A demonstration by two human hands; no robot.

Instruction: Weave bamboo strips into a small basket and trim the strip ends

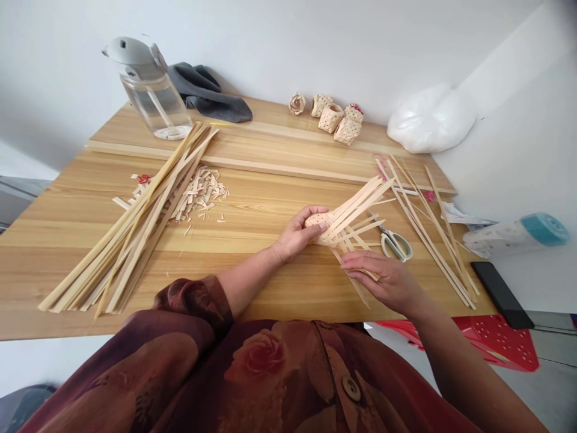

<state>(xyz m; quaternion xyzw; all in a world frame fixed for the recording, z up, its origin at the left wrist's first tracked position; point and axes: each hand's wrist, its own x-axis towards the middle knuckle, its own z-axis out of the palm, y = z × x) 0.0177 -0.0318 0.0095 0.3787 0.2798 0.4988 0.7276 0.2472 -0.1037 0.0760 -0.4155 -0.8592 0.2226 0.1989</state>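
My left hand (301,233) is closed around a small woven basket (319,221) of pale flat strips, thumb pressed on its near side. Long loose strip ends fan out from the basket toward the right. My right hand (376,275) pinches some of the lower strips (351,249) between thumb and fingers, close to the table's front. Just beyond that hand, scissors (395,242) with pale handles lie on the table, partly behind the strip ends. The side of the basket under my left palm is hidden.
A bundle of long strips (148,222) and short offcuts (201,192) lie left, near a water bottle (155,96) and dark cloth (210,96). Several small woven pieces (331,117) stand at the back. More strips (428,228), a white bag (430,120) and a phone (501,293) are right.
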